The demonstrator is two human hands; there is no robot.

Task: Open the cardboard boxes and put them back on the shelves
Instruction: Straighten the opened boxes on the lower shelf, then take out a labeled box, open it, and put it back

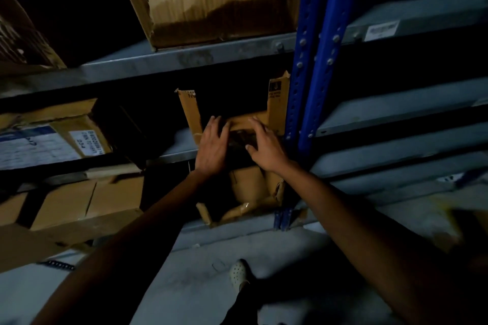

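Print on the open cardboard box (275,92) is too dim to read, as is the white label (34,149) far left. My left hand (212,148) and right hand (264,146) press flat, fingers spread, against this box on the middle shelf (179,146), beside the blue upright (317,60). Its inside is lost in shadow.

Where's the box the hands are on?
Head view, centre: the open box sits on the middle shelf, just left of the blue upright, with left hand and right hand on it.

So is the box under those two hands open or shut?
Open. The box has torn flaps standing up on both sides, with a dark gap between them. What it contains: cannot tell.
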